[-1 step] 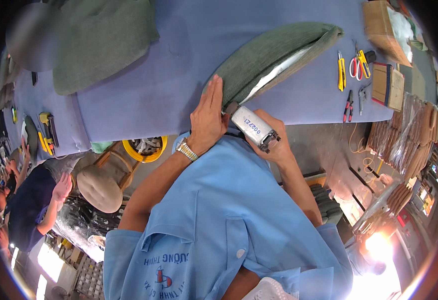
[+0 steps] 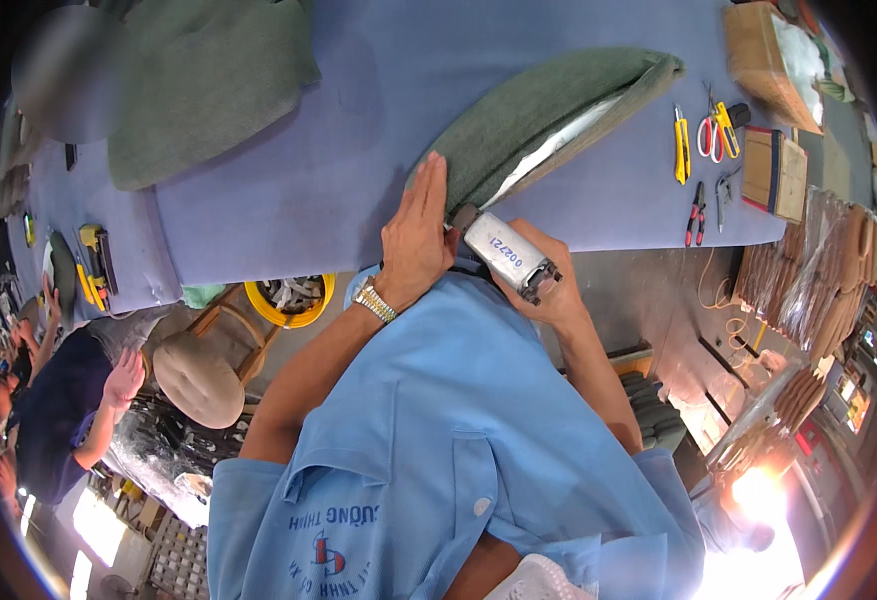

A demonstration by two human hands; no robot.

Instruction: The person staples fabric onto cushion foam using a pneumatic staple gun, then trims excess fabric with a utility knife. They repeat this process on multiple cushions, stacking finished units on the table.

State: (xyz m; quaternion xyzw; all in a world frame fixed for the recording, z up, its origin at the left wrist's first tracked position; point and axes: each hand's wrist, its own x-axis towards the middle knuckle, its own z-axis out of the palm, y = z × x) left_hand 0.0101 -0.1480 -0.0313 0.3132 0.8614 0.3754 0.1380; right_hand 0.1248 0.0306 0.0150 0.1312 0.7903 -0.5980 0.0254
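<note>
A dark green fabric cushion [image 2: 533,115] lies slantwise near the blue table's front edge, with white filling [image 2: 563,147] showing along its open side. My left hand [image 2: 420,235] lies against the cushion's near end, fingers stretched out straight and flat on the fabric, the thumb close to the tool's nose. My right hand [image 2: 550,270] is closed around a grey staple gun [image 2: 506,252]. The gun's dark nose meets the cushion's near corner beside my left thumb; the exact contact spot is hidden. My right fingers are mostly hidden behind the gun's body.
Right of the cushion lie a yellow cutter [image 2: 681,145], scissors [image 2: 708,138] and red-handled pliers [image 2: 695,212]. A larger green cushion piece [image 2: 208,100] rests at the far left. Below the table edge stand a yellow-rimmed bucket [image 2: 328,295] and a stool [image 2: 198,378]. A co-worker [image 2: 63,410] is at left.
</note>
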